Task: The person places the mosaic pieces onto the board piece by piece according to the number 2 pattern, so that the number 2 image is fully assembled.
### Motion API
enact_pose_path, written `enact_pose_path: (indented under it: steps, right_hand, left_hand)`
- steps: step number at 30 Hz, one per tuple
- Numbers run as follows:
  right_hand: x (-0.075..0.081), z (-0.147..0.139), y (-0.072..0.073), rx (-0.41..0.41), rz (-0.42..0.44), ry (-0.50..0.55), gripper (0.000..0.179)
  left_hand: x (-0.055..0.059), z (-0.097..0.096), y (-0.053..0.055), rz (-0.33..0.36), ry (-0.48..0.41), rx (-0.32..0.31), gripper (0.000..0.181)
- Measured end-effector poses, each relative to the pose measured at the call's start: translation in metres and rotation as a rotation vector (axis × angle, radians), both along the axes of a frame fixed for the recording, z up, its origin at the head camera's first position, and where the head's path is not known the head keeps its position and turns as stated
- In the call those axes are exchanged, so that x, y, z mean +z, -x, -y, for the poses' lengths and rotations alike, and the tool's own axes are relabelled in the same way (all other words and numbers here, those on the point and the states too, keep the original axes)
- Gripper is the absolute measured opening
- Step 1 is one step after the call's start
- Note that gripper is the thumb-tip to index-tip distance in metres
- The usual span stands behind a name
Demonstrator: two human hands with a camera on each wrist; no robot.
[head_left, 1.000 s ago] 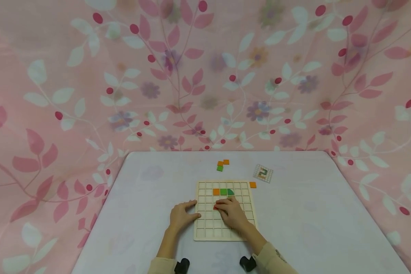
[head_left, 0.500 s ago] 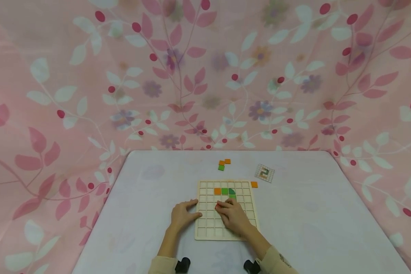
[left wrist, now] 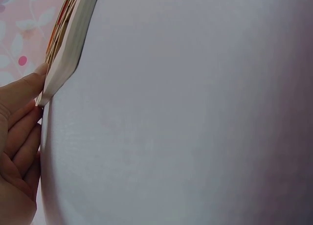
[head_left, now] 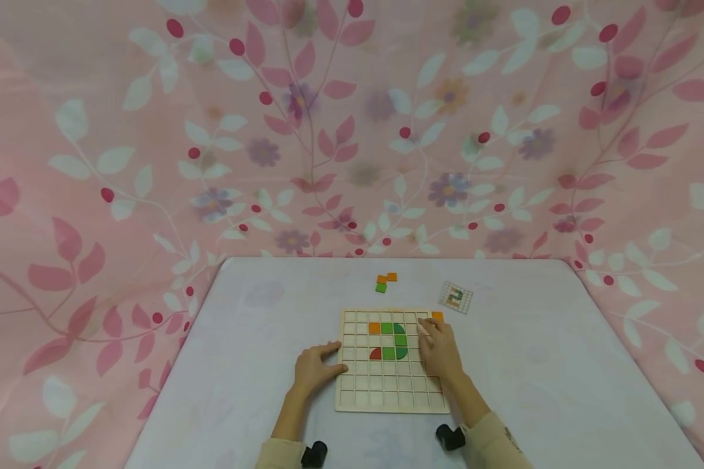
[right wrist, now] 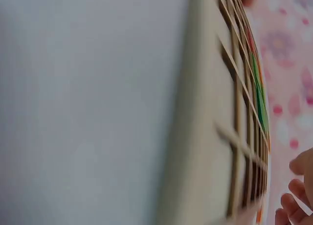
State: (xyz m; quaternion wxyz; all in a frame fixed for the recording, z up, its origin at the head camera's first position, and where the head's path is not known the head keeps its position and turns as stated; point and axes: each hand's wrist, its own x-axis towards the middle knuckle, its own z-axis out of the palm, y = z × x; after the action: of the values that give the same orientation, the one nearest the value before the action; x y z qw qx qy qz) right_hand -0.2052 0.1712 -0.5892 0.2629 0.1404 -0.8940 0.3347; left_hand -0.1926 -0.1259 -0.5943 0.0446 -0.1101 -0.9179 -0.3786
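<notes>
Grid board lies flat on white table, in front of the person. Left hand at its left edge: thumb and index spread apart, both touching the edge. Right hand is over the board's right side, fingers loosely bent, thumb apart from them; can't tell if fingertips touch the board. Tiles in cells: far row orange square, green square, dark green rounded piece; middle green tile; near row red rounded piece, green piece, second dark green piece. Loose orange tile at far right corner, partly behind right hand. Patterned card beyond, farther right.
</notes>
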Motion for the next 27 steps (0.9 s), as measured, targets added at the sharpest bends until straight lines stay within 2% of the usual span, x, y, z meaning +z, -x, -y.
enact_pose_path:
  steps: [3,6,11,14,27]
  right_hand:
    - [0.001,-0.027,0.01,-0.074,0.156,0.064,0.033]
    - [-0.004,-0.047,0.017,-0.083,0.249,0.085,0.038]
    - [-0.013,-0.059,0.026,-0.022,0.197,0.039,0.036]
    - [-0.016,-0.057,0.029,-0.023,0.177,0.008,0.033]
    - [-0.011,-0.054,0.036,-0.082,0.303,-0.089,0.04]
  left_hand:
    - [0.0,0.0,-0.001,0.002,0.0,0.006,0.053]
    - [0.0,0.0,-0.001,0.008,0.0,0.005,0.053]
    - [0.001,0.0,0.0,0.009,0.0,-0.005,0.054]
    - [0.002,0.0,0.0,0.012,-0.01,0.001,0.053]
    - [-0.001,-0.001,0.001,0.006,0.006,0.01,0.053]
